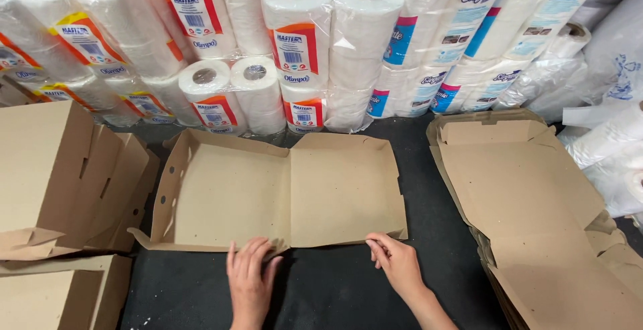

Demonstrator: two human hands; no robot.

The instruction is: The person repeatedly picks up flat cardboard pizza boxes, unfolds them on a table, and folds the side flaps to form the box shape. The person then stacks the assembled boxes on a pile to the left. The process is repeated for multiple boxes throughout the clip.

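A brown cardboard box blank (pixel 281 189) lies open on the dark table, its left half with raised walls, its right half flat with low edges. My left hand (pixel 249 271) rests palm down at the blank's near edge, fingertips touching the front flap near the middle fold. My right hand (pixel 396 260) pinches the near edge of the right half with curled fingers.
A stack of flat cardboard blanks (pixel 536 216) lies at the right. Folded boxes (pixel 60 176) stand at the left, another (pixel 53 293) at the bottom left. Packs of white paper rolls (pixel 315 49) in plastic wrap line the back. The dark table (pixel 335 296) shows in front.
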